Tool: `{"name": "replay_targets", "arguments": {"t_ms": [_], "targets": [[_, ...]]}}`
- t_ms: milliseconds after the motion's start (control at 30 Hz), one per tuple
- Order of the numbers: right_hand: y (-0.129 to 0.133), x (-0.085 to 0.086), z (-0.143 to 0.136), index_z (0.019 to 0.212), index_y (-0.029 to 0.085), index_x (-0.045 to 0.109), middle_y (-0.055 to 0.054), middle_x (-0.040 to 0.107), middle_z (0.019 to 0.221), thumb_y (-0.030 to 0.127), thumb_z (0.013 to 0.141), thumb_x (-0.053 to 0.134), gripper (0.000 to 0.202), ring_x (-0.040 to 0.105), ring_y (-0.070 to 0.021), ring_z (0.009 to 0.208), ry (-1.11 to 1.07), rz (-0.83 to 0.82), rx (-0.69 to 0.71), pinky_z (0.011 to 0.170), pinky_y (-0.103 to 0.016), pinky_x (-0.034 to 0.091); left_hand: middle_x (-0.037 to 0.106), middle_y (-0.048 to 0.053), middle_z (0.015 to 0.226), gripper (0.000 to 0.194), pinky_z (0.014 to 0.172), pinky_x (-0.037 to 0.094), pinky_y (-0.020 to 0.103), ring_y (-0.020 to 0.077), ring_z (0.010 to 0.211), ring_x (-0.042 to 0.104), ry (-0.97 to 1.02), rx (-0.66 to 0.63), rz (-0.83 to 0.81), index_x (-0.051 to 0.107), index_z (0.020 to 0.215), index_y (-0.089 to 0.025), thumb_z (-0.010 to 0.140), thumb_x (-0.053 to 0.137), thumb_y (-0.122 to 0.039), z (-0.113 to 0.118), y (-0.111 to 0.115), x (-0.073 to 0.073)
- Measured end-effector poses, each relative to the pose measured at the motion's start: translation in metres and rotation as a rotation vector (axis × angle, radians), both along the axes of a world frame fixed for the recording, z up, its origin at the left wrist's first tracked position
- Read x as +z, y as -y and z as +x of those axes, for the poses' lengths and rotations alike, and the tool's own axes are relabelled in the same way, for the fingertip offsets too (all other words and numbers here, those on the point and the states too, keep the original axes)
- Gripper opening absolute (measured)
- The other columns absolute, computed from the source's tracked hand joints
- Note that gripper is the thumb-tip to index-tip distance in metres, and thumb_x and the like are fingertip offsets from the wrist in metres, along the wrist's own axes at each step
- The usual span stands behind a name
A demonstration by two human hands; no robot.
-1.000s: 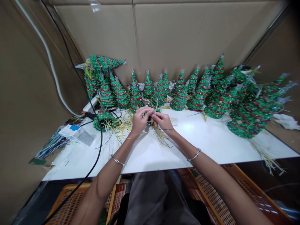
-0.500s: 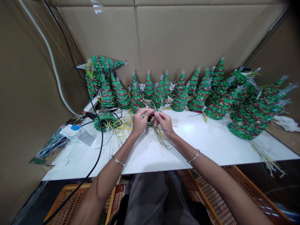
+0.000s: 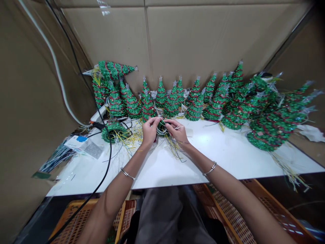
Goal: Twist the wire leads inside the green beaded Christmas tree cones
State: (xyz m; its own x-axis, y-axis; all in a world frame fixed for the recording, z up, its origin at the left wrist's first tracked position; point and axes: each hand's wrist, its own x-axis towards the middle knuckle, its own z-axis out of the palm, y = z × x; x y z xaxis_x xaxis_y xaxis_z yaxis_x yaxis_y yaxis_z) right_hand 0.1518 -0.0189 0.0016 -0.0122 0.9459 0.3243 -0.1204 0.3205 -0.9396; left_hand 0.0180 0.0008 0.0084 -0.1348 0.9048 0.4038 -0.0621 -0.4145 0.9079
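My left hand (image 3: 150,131) pinches a white wire (image 3: 161,132) between thumb and forefinger. Facing it, my right hand (image 3: 177,131) has its fingers closed on the white wires too, with pale ends sticking out past the fingers. The wires curve in a loop in front of the dark open base of a green tinsel Christmas tree (image 3: 166,129), which lies between my hands. Yellow and dark wires (image 3: 174,147) trail from there onto the white table (image 3: 203,159). My fingers hide part of the base.
Several small Christmas trees (image 3: 175,101) with red garlands stand along the cardboard wall (image 3: 193,37). More lie at the right (image 3: 269,132). A black cable (image 3: 109,159) hangs across the left side, near a clear-and-blue packet (image 3: 85,145). Orange crates (image 3: 73,217) sit below the table.
My hands have drawn slightly apart from nearly touching fingertips. The white wires now curve in a rounder loop between them, and the strands that stood up above my fingers are lower.
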Motion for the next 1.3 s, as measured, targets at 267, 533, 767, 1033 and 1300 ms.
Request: {"name": "replay_targets", "arguments": {"t_ms": [267,533,767,1033,1300], "targets": [[-0.001,-0.009,0.002,0.12,0.019,0.07,0.006,0.042,0.052,0.027,0.085,0.052,0.039,0.03,-0.0099,0.048,0.296,0.142,-0.01,0.049,-0.024,0.03,0.075,0.008,0.098,0.03,0.091,0.051,0.034,0.0213,0.098,0.067,0.077,0.027,-0.073,0.074,0.088,-0.017,0.083,0.067,-0.046,0.005,0.005,0.0],[-0.003,-0.012,0.006,0.127,0.015,0.067,0.006,0.043,0.052,0.018,0.082,0.048,0.049,0.03,-0.0095,0.05,0.521,0.295,-0.086,0.054,-0.023,0.035,0.075,0.008,0.1,0.028,0.09,0.052,0.034,0.0201,0.098,0.067,0.131,0.035,-0.09,0.074,0.088,-0.018,0.083,0.067,-0.044,0.007,0.006,-0.002],[-0.006,-0.014,0.006,0.127,0.011,0.066,0.006,0.048,0.052,0.015,0.079,0.047,0.051,0.031,-0.008,0.05,0.561,0.354,-0.101,0.055,-0.019,0.037,0.075,0.009,0.1,0.029,0.088,0.052,0.032,0.0204,0.096,0.067,0.128,0.061,-0.063,0.074,0.087,-0.017,0.082,0.068,-0.044,0.01,0.009,0.0],[-0.009,-0.016,0.008,0.126,0.013,0.067,0.004,0.053,0.054,0.014,0.078,0.047,0.052,0.036,-0.008,0.05,0.614,0.396,-0.103,0.058,-0.02,0.04,0.075,0.009,0.099,0.025,0.089,0.051,0.032,0.0197,0.096,0.068,0.113,0.095,-0.037,0.075,0.088,-0.017,0.084,0.066,-0.04,0.011,0.007,-0.004],[-0.011,-0.018,0.009,0.129,0.014,0.065,0.003,0.057,0.059,0.015,0.079,0.046,0.054,0.038,-0.0083,0.051,0.645,0.441,-0.097,0.058,-0.02,0.04,0.075,0.009,0.1,0.027,0.091,0.05,0.032,0.0199,0.098,0.067,0.033,0.108,0.029,0.075,0.092,-0.017,0.086,0.064,-0.041,0.013,0.007,-0.008]]}}
